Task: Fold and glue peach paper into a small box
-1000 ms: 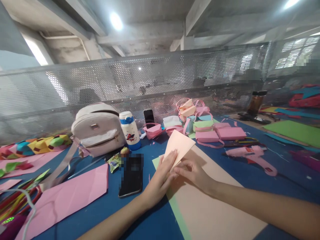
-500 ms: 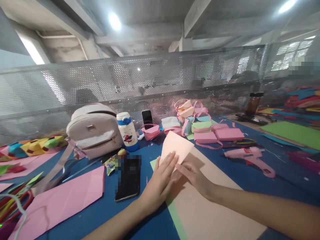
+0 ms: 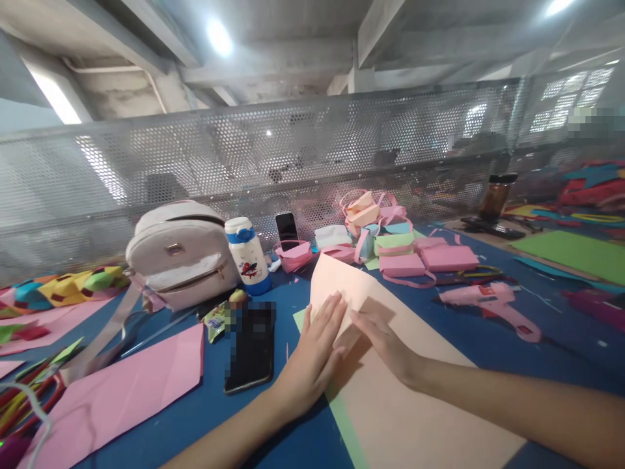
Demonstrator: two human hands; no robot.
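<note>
A small folded piece of pale peach paper (image 3: 336, 280) stands tilted above a large peach sheet (image 3: 430, 397), which lies over a green sheet (image 3: 347, 426) on the blue table. My left hand (image 3: 315, 358) rests against the folded piece with its fingers stretched out. At its right edge is my right hand (image 3: 385, 345), with thumb and fingers closed together on the paper. The fingertips of my right hand are partly hidden.
A black phone (image 3: 251, 348), a bottle (image 3: 248, 257) and a backpack (image 3: 183, 254) stand or lie left. Small paper bags (image 3: 403, 266) sit behind the hands. A pink glue gun (image 3: 493, 306) lies right, pink paper (image 3: 131, 391) left.
The folded paper has shifted slightly left and opened wider at its top. My right hand has moved a little to the right. My left hand is nearly unchanged.
</note>
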